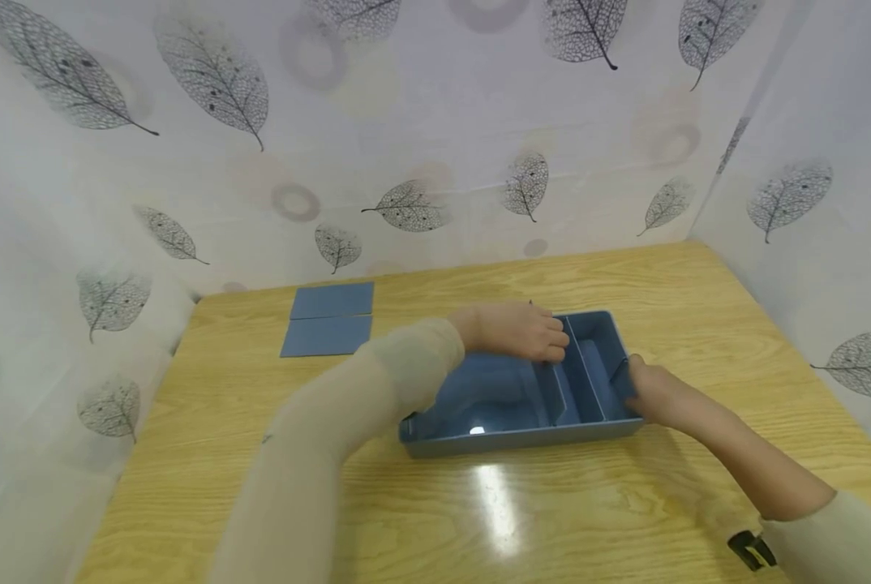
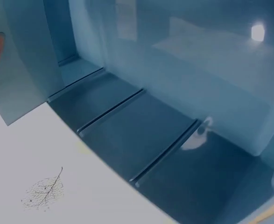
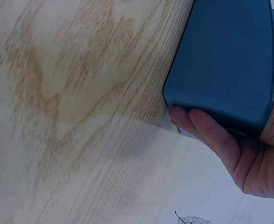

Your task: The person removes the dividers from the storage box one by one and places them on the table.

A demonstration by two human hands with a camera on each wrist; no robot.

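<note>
Blue plastic tray (image 1: pixel 516 441), glossy and round-cornered, sits on the grained wooden table (image 1: pixel 406 519). Curled fingers of the right hand (image 1: pixel 658 393) grip its right end; the left hand (image 1: pixel 519 328) pinches a thin divider (image 1: pixel 551 396) inside, apparently seating it. Pressing it squarely down probably comes next. Farther left lie flat panels (image 1: pixel 326 337), then leaf-printed fabric (image 1: pixel 465 97).

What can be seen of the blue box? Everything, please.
The blue box is long, shallow and open-topped, with rounded corners and a glossy, plastic-looking finish that reflects light. It sits open side up on the wooden table. Grooved ridges line an inner wall. Near its right end a divider stands across it; left of that, the left hand holds a second panel at the wall. The right hand grips the box's right end.
</note>
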